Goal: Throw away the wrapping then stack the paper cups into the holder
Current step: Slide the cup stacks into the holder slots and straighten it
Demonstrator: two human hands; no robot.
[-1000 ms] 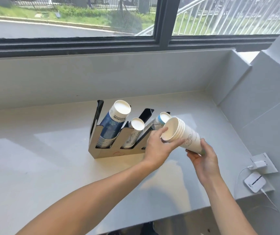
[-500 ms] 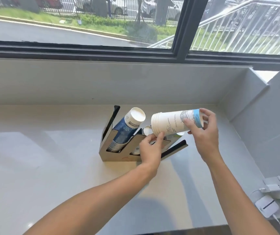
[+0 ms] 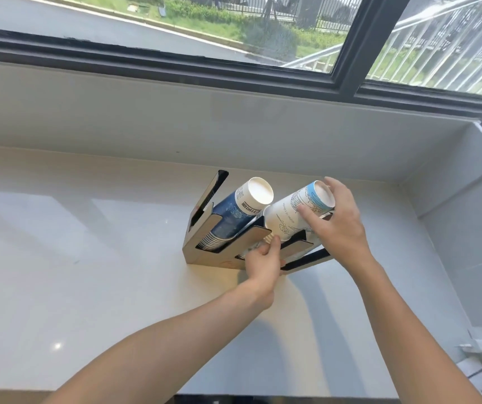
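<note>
Left arm: bare forearm with no sleeve, comes in from the lower left of the frame.
Right arm: bare forearm, no sleeve, from the lower right.
Left hand (image 3: 263, 262): bare, without glove, ring or watch.
Right hand (image 3: 337, 225): bare, nothing worn on wrist.

Your right hand (image 3: 339, 225) gripping white cup stack (image 3: 295, 217) tilted in holder (image 3: 205, 252), your left hand (image 3: 263, 258) touching its lower rim.
</note>
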